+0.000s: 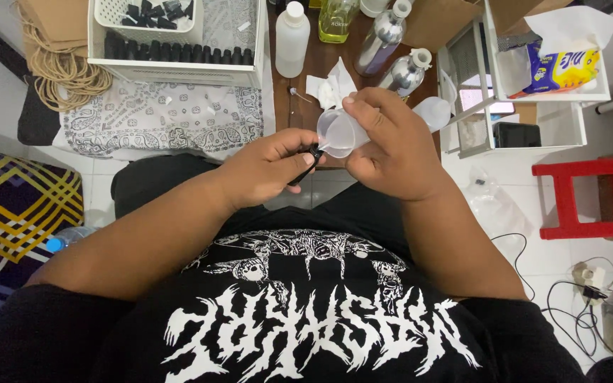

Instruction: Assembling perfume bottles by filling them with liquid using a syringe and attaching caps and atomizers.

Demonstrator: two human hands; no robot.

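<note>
Keep the clear cup (340,132) tipped low so its spout meets the mouth of the small black bottle (308,162) – pour slowly, just in front of the wooden board (321,64). Your right hand (391,145) curls over the cup, fingers pinching its rim. Your left hand (267,170) wraps the bottle, fingers pressed together – hold that wrist steady

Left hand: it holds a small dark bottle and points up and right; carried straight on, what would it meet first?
The clear plastic cup held by the right hand; the left hand already has its small dark bottle at the spout, though depth is unclear.
</note>
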